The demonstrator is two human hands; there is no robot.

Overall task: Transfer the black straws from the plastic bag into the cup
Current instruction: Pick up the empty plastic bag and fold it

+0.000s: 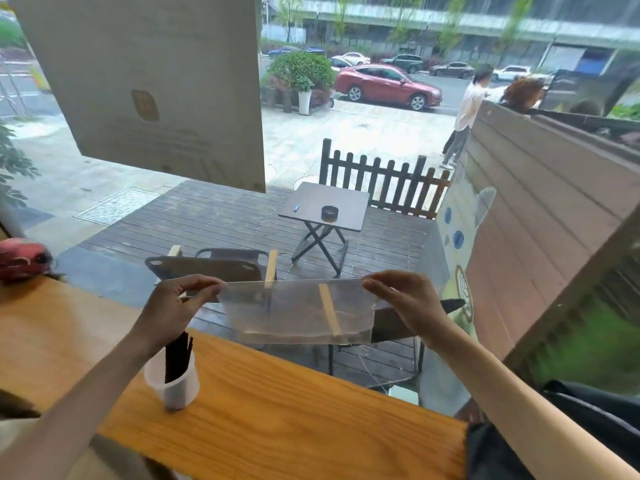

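Note:
A clear plastic bag [298, 311] hangs stretched flat in the air above the far edge of the wooden counter. My left hand [176, 306] pinches its upper left corner and my right hand [408, 303] pinches its upper right corner. No straws show inside the bag. A white translucent cup [173, 386] stands on the counter below my left wrist, and several black straws [178, 355] stand upright in it, their tops partly hidden by my forearm.
The wooden counter [277, 410] runs along a large window. A red object [22, 258] lies at its far left. A dark bag [571, 427] sits at the right edge. Outside are a chair, a folding table and a fence.

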